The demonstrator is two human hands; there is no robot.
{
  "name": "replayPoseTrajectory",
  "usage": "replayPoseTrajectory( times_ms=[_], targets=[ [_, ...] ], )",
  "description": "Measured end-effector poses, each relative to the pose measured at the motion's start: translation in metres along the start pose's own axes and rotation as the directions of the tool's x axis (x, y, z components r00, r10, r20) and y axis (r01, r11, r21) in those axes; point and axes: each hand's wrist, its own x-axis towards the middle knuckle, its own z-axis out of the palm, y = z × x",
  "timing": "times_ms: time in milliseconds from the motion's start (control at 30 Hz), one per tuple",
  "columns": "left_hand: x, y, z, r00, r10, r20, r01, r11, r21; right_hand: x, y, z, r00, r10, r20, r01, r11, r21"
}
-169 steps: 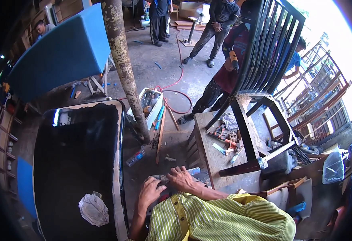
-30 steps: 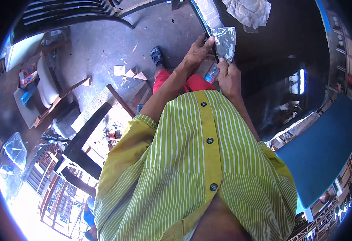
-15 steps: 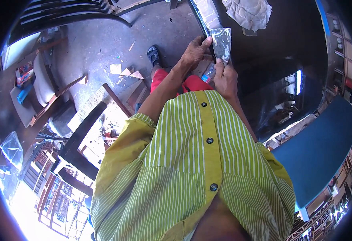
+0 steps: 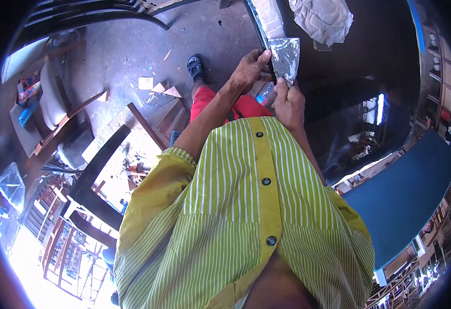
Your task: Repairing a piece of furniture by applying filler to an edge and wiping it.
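Left of the dark glossy panel (image 4: 390,77), wooden chair frames (image 4: 89,180) and offcuts (image 4: 166,90) lie on the concrete floor (image 4: 133,46). A sandalled foot (image 4: 195,66) stands well apart from them and nearer the panel's edge. At that edge the left hand (image 4: 248,69) is closed on the left side of a broad metal scraper (image 4: 286,56), with the thumb pressed along the blade. The right hand (image 4: 288,105) grips the tool from below, fingers wrapped tight where the handle should be. The handle itself is hidden. Compared with half a second ago, the blade and both hands have hardly shifted, so the handling of the scraper seems to be at the same stage. Right of the blade, a crumpled white rag (image 4: 323,18) lies on the panel.
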Motion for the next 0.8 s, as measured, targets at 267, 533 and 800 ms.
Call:
replayPoseTrajectory(
  times_ms=[267, 533, 800],
  targets=[
    [-0.001, 0.004, 0.002, 1.0, -0.021, 0.018, 0.021, 1.0, -0.007, -0.003, -0.012, 0.005, 0.99, -0.111, -0.085, 0.097, 0.982, -0.16],
    [0.003, 0.001, 0.001, 0.998, -0.07, -0.004, 0.071, 0.996, 0.049, -0.003, -0.01, 0.003, 0.995, -0.07, -0.071, 0.059, 0.988, -0.14],
    [0.002, 0.003, 0.003, 0.998, -0.062, -0.029, 0.062, 0.998, -0.009, 0.001, 0.003, 0.006, 0.999, -0.024, -0.042, 0.024, 1.0, 0.01]
  ],
)
